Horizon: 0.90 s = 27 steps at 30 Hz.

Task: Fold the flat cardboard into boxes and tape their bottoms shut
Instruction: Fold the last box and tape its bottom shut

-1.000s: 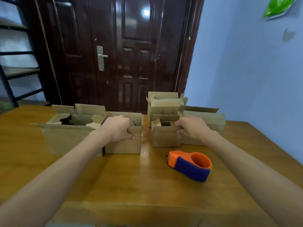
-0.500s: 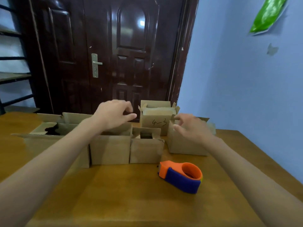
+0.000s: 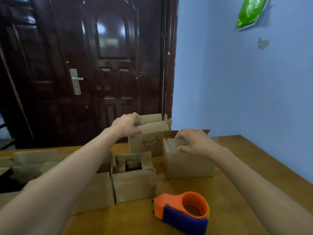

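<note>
Left hand (image 3: 127,125) grips the top flaps of the box marked "4-3" (image 3: 149,141); right hand (image 3: 194,141) grips the adjacent box's (image 3: 186,165) flap.

Five brown cardboard boxes are standing at frame centre: the marked "4-3" box (image 3: 149,141) behind, an orange-blue tape dispenser (image 3: 182,212) lying lower right.

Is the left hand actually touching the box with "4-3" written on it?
Touching. The head view shows the left hand on the top of the 4-3 box, fingers over its open flaps and thumb against its front.
</note>
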Each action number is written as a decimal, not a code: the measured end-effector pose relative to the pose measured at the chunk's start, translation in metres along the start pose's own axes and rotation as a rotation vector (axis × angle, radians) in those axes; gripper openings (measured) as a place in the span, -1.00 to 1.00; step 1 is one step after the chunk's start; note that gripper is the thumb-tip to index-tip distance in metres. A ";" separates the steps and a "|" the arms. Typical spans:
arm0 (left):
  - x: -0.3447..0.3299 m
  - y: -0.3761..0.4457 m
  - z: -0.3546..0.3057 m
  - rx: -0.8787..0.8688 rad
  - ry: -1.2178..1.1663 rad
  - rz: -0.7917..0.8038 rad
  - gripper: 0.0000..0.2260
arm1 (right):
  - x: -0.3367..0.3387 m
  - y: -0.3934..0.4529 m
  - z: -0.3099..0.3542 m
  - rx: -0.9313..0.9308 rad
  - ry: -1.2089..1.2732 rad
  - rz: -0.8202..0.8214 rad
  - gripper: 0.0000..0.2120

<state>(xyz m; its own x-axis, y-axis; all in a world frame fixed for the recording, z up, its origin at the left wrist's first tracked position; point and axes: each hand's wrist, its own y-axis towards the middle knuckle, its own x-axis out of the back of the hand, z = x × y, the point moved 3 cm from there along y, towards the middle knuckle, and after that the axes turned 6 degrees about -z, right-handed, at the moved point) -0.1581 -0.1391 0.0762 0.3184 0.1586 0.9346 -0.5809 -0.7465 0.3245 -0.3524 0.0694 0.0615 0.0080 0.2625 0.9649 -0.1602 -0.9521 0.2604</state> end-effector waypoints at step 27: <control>0.192 -0.086 -0.048 -0.247 -0.101 -0.655 -0.79 | 0.109 -0.054 0.004 0.076 -0.161 -0.423 -0.77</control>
<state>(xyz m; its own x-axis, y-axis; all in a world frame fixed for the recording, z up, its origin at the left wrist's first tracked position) -0.0824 -0.0132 0.2349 0.7215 0.4554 0.5215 -0.3953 -0.3474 0.8503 -0.3390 0.1493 0.1529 0.2116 0.6086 0.7647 -0.0372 -0.7769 0.6286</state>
